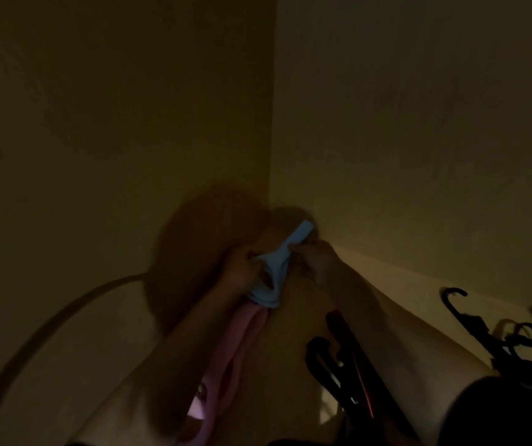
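Note:
In dim light, both arms reach up toward a wall corner. My left hand and my right hand each grip an edge of a small pale-blue piece of cloth, stretching it between them. A strip of the cloth sticks up above my right hand. Below it hangs a pink garment, running down between my forearms; what holds it is hidden.
Two yellowish walls meet at a corner straight ahead. Black hangers hang at the right, and more black hangers with a red one sit at bottom centre-right. A curved dark band arcs across the left wall.

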Available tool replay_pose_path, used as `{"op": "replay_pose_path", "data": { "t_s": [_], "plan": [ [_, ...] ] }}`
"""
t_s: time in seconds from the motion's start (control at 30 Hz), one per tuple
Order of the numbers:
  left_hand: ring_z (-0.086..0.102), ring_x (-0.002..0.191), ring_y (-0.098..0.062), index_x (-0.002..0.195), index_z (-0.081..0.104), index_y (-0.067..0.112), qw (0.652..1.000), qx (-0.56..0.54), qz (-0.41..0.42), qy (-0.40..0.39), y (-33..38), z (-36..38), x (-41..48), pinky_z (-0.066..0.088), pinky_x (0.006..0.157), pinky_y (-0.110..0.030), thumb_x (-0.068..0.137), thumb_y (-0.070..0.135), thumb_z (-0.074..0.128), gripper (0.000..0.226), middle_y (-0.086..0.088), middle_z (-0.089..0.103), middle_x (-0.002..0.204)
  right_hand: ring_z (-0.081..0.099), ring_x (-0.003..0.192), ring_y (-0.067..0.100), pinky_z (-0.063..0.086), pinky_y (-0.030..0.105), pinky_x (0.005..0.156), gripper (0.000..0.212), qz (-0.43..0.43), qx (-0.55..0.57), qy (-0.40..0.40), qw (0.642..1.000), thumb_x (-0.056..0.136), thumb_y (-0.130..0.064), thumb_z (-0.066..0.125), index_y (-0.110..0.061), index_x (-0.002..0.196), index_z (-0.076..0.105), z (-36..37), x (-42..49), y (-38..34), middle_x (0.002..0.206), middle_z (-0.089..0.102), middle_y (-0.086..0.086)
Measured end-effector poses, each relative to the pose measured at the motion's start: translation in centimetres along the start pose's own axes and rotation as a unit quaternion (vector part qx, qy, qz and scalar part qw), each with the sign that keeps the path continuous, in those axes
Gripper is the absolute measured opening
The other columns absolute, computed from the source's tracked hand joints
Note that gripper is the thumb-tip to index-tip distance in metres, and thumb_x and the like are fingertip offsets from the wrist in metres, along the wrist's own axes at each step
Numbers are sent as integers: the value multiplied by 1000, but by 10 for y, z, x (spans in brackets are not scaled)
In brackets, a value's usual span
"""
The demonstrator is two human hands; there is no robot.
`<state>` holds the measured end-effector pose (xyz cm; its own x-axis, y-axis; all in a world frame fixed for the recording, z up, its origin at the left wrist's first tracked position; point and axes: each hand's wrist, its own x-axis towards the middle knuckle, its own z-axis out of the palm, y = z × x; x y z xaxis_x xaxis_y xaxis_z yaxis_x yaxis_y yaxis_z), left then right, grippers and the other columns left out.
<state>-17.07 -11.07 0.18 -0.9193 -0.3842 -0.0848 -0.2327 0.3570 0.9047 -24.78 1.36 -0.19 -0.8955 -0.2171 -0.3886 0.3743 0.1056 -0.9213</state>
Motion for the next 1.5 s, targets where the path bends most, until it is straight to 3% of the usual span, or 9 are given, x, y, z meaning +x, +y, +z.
{"op": "replay_pose_path", "data": {
  "t_s": [0.17, 0.3, 0.43, 0.53, 0.63, 0.8, 1.03, 1.27, 1.5],
  "plan": [
    [59, 105, -28, 110, 60, -8, 995, 99, 18, 12, -14, 4, 3, 40, 74, -24, 88, -2, 49, 25, -21, 63, 114, 59, 75, 24, 47, 20, 53, 34, -9, -77, 4, 997, 87, -4, 58, 8, 119, 52, 11, 24, 13, 118, 59, 25],
    [59, 103, -31, 109, 60, -4, 969, 243, 46, -16, -15, 4, 3, 36, 73, -20, 91, 9, 49, 25, -21, 64, 113, 55, 54, -2, 41, 22, 66, 16, -63, -168, -5, 984, 91, 3, 48, -1, 83, 61, 5, 43, 25, 69, 56, 11],
    [54, 104, -33, 108, 59, 2, 915, 386, 114, 6, -1, 2, -5, 39, 81, -36, 94, 15, 41, 26, -19, 60, 113, 50, 64, 8, 39, 33, 75, 15, -71, -244, 7, 967, 91, -9, 51, -4, 85, 63, -1, 24, 20, 77, 57, 12],
    [50, 105, -34, 109, 58, 3, 916, 360, 174, 34, 11, 4, -19, 37, 78, -36, 91, 16, 45, 26, -19, 59, 112, 48, 72, 14, 36, 32, 78, 18, -90, -238, 10, 967, 92, -9, 52, -12, 75, 58, -7, -10, 8, 76, 49, 7],
    [55, 103, -33, 111, 60, 4, 937, 285, 204, -7, 27, 13, -41, 30, 67, -25, 94, 19, 46, 27, -19, 62, 109, 59, 97, 30, 46, 40, 83, 25, -102, -246, 44, 963, 87, -12, 59, 4, 105, 63, -18, -33, 2, 107, 62, 19],
    [59, 103, -28, 112, 62, 8, 931, 240, 252, -107, 39, 41, -87, 47, 85, -38, 91, 21, 47, 29, -13, 64, 113, 53, 66, 17, 44, 18, 53, 8, -120, -179, 62, 974, 87, -3, 55, -3, 86, 62, -57, -88, 10, 73, 57, 8],
    [58, 93, -27, 107, 61, 9, 906, 252, 277, -198, 36, 83, -137, 46, 76, -34, 88, 25, 47, 28, -11, 62, 101, 55, 75, 15, 42, 22, 61, 8, -148, -259, 145, 943, 88, -15, 57, -15, 81, 60, -122, -153, 42, 75, 57, -3],
    [45, 113, -25, 124, 54, 18, 782, 377, 378, -322, 33, 99, -166, 39, 91, -34, 83, 40, 55, 47, -7, 53, 119, 45, 108, 24, 36, 29, 86, 22, -150, -421, 218, 868, 88, -23, 57, -11, 106, 61, -152, -196, 63, 109, 53, 9],
    [46, 113, -24, 120, 59, 16, 715, 411, 409, -390, 30, 124, -202, 35, 89, -33, 85, 38, 60, 41, -6, 58, 118, 44, 114, 22, 32, 24, 91, 26, -129, -389, 214, 887, 90, -22, 55, -11, 114, 57, -158, -236, 98, 114, 51, 5]
  ]
}}
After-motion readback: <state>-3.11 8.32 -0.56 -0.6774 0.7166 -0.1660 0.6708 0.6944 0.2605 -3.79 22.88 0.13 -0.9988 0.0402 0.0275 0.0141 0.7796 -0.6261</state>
